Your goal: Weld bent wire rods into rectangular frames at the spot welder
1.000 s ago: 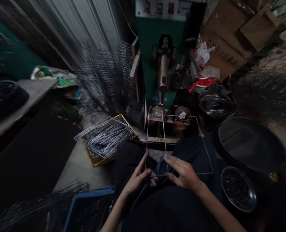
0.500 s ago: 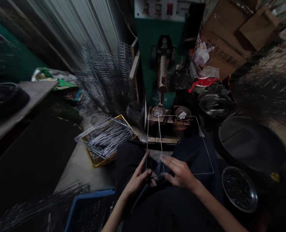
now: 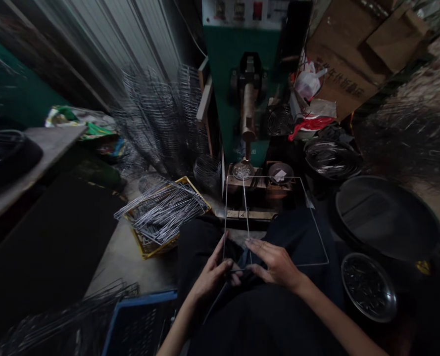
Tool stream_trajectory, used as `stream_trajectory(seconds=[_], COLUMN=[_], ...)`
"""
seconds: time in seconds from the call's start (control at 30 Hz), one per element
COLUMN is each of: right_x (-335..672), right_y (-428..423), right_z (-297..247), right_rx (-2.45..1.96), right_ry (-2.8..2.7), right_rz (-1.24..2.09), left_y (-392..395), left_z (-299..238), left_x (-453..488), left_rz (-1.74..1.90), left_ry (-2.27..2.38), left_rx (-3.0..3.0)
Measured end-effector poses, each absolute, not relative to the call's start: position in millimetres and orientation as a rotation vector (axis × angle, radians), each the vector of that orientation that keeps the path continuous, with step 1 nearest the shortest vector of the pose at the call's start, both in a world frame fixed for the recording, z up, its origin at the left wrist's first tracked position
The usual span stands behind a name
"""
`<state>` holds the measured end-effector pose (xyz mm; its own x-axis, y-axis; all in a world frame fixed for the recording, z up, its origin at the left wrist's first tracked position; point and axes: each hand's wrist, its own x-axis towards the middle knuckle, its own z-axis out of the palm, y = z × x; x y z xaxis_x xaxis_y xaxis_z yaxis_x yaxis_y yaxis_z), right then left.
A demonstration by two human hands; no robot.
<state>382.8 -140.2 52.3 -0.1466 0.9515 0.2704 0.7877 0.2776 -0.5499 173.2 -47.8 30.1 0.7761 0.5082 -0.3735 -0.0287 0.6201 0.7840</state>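
A rectangular wire frame [image 3: 316, 222] with a straight wire rod [image 3: 246, 207] across it lies level over my lap. My left hand [image 3: 214, 272] is closed on the frame's near left corner, its index finger stretched along the left side wire. My right hand [image 3: 275, 262] pinches the rod near its close end, with the thumb by the frame's near wire. The frame's far side and the rod's far end reach over the lower electrode of a green spot welder [image 3: 223, 84]. The upper electrode arm [image 3: 248, 113] stands above; contact there I cannot tell.
To the left, a yellow crate [image 3: 141, 247] holds many bent wires, and a blue crate [image 3: 125, 301] sits nearer. Stacked wire baskets [image 3: 160, 113] stand behind. On the right are a steel bowl [image 3: 386, 309] of small metal pieces and a large dark round pan [image 3: 386, 217].
The whole view has shifted slightly. Both hands keep the same hold on the wire frame and rod, which have hardly moved over the welder.
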Motion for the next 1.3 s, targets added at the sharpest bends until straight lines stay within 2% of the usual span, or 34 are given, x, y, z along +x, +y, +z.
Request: stream_trajectory(seconds=[0.13, 0.33, 0.77, 0.97, 1.17, 1.3], right_x=[410.7, 458.5, 405.3, 419.3, 456.6, 440.1], right_y=[-163.6, -196.2, -141.8, -153.5, -186.9, -178.4], right_z=[49.7, 58.1, 51.8, 45.0, 51.7, 63.3], right_rx=[-1.760, -2.077, -1.571, -1.705, -2.022, -1.901], right_ry=[-1.952, -1.800, -1.962, -1.942, -1.709, -1.786], right_rz=[0.368, 0.182, 0.315, 0.347, 0.177, 0.229], left_y=[-45.4, -42.1, -48.0, -46.2, -39.8, -37.1], left_z=[28.5, 30.2, 39.0, 39.2, 35.8, 35.4], left_x=[169.9, 172.3, 177.1, 172.8, 170.7, 173.4], left_rz=[0.359, 0.365, 0.387, 0.409, 0.422, 0.398], left_ry=[0.653, 0.682, 0.710, 0.751, 0.747, 0.738], left_rx=[0.837, 0.835, 0.835, 0.834, 0.832, 0.817])
